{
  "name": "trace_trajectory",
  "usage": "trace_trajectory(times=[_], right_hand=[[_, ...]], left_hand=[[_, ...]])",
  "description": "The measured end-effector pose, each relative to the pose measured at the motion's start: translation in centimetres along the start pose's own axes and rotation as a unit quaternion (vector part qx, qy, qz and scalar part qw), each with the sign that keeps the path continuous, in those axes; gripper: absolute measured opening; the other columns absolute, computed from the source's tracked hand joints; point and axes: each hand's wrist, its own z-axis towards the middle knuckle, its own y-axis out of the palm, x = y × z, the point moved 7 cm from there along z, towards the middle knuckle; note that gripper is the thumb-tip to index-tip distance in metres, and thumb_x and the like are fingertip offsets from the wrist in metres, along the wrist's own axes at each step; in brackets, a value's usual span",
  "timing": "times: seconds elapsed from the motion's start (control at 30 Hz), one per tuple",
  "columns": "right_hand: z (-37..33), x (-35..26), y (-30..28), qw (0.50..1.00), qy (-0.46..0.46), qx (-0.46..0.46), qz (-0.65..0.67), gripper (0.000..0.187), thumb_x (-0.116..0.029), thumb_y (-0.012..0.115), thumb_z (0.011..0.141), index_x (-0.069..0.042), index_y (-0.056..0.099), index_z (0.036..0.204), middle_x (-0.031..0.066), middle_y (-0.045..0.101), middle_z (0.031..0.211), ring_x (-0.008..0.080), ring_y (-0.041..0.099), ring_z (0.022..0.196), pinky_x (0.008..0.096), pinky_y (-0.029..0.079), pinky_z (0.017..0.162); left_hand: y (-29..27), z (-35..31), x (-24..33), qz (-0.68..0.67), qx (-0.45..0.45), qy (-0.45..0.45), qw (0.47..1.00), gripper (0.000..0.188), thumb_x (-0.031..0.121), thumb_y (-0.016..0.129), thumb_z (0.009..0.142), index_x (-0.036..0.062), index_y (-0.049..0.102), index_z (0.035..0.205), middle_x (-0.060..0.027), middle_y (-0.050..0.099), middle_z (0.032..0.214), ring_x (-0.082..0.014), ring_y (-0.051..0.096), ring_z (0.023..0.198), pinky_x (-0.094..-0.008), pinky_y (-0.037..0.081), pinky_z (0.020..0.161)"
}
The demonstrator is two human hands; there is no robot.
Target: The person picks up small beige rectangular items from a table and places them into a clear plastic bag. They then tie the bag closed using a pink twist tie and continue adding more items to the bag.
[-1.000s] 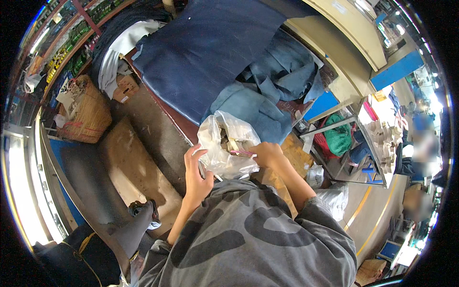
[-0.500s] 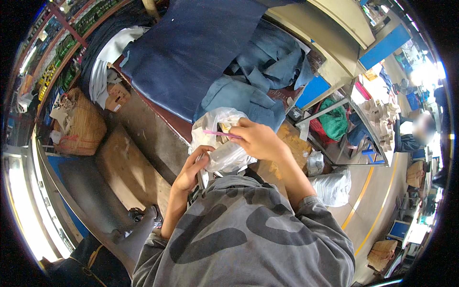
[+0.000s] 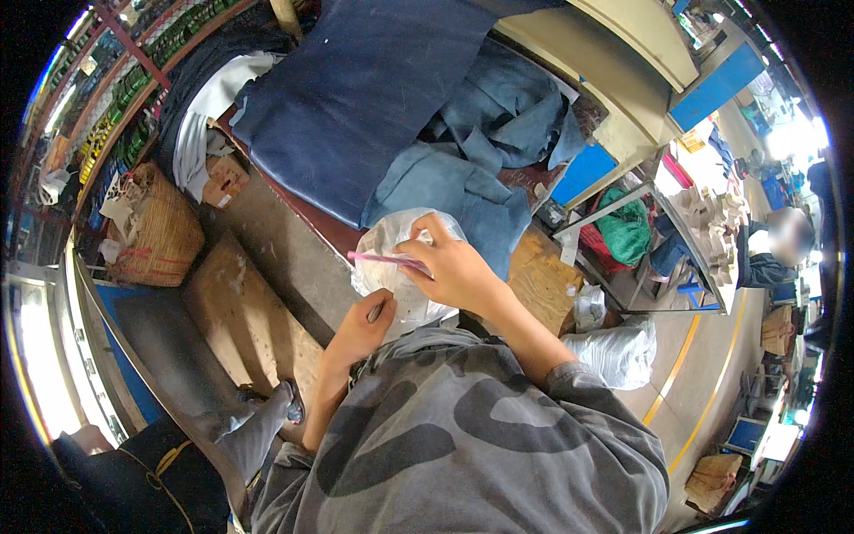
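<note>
A translucent white plastic bag (image 3: 381,238) stands in front of my body, by the near edge of the leather pile. Over its opening, my right hand (image 3: 452,267) pinches a thin pink-purple stick (image 3: 378,258), pen-like in shape, that points left. My left hand (image 3: 363,322) is closed in a fist at the near left side of the bag. A small grey tip (image 3: 374,312) shows between its fingers; the rest of that thing is hidden. Beyond the bag, blue-grey leather pieces (image 3: 445,182) lie beside a large dark navy hide (image 3: 356,98).
The hide rests on a dark red table (image 3: 289,198). A wicker basket (image 3: 165,231) and a cardboard box (image 3: 224,182) stand at the left. To the right are a filled white plastic bag (image 3: 618,351), a metal-framed table (image 3: 698,236) and a person (image 3: 769,254) farther off.
My left hand has drawn down a little and closed into a fist. My right hand has turned, its fingers more bent, and the pink-purple stick has moved slightly left and nearer me.
</note>
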Motion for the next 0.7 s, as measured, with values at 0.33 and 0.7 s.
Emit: trace_trajectory(times=[0.33,0.7], right_hand=[[-3.2,2.4,-0.9,0.926,0.245,0.055,0.281,0.023,-0.015,0.055,0.107,0.002,0.064,0.094,0.0039,0.059,0.068,0.0125,0.056,0.056,0.0297,0.044,0.054],[-4.7,2.1,3.5,0.930,0.196,0.025,0.309,0.034,-0.027,0.047,0.112,0.000,0.066,0.112,0.0058,0.071,0.079,0.0075,0.059,0.056,0.0234,0.046,0.053]], left_hand=[[0.1,0.0,-1.0,-0.066,0.106,-0.012,0.992,0.021,0.018,0.058,0.106,-0.0006,0.059,0.096,0.0000,0.057,0.081,-0.0074,0.050,0.084,-0.0263,0.043,0.075],[1.7,-1.7,-1.6,-0.189,0.048,-0.061,0.979,0.017,0.020,0.053,0.109,0.0056,0.061,0.111,0.0043,0.052,0.085,-0.0056,0.046,0.083,-0.0233,0.040,0.077]])
